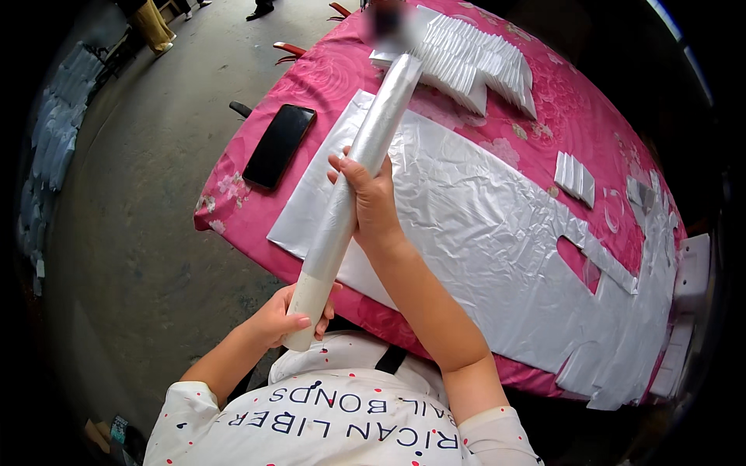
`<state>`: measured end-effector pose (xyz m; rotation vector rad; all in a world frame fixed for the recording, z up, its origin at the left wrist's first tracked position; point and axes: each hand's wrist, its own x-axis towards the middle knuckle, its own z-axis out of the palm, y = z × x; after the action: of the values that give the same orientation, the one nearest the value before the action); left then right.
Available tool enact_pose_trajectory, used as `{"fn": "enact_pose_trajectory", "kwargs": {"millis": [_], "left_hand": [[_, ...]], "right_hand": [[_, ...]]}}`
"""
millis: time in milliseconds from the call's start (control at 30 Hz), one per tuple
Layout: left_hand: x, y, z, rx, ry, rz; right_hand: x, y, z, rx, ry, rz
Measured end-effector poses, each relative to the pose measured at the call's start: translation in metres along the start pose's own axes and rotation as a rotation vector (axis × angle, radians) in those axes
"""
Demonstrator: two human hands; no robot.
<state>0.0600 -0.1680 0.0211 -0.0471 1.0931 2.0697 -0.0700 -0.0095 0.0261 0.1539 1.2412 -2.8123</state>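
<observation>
A long tube wrapped in silvery plastic film slants away from me over the near left of the table. My right hand is closed around its middle, thumb on top. My left hand grips the bare whitish end of the tube close to my body. Under the roll lies a wide, wrinkled silver-white plastic sheet stack, with cut-out shapes like bag handles toward its right end. The roll's far end reaches near a fanned stack of folded white plastic.
A pink floral tablecloth covers the table. A black phone lies at its left edge; a small folded stack sits to the right. Pale bundles are piled at far left. Another person's legs show on the floor beyond.
</observation>
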Motion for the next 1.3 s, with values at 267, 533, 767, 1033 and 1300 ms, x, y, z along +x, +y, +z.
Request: {"fn": "enact_pose_trajectory", "kwargs": {"millis": [267, 533, 767, 1033, 1300], "left_hand": [[0.052, 0.017, 0.06, 0.481, -0.017, -0.222], [0.059, -0.011, 0.063, -0.038, -0.367, -0.434], [0.064, -0.022, 0.059, -0.027, -0.367, -0.494], [0.066, -0.03, 0.042, 0.426, -0.033, -0.43], [0.035, -0.024, 0.013, 0.312, -0.156, -0.695]], "right_hand": [[-0.051, -0.08, -0.043, -0.004, 0.096, -0.061], [-0.101, -0.08, -0.067, 0.144, 0.179, -0.077], [-0.11, -0.07, -0.077, 0.133, 0.242, -0.068], [-0.118, -0.026, -0.086, -0.102, 0.324, -0.026], [-0.087, -0.093, -0.165, -0.219, 0.466, -0.156]]}}
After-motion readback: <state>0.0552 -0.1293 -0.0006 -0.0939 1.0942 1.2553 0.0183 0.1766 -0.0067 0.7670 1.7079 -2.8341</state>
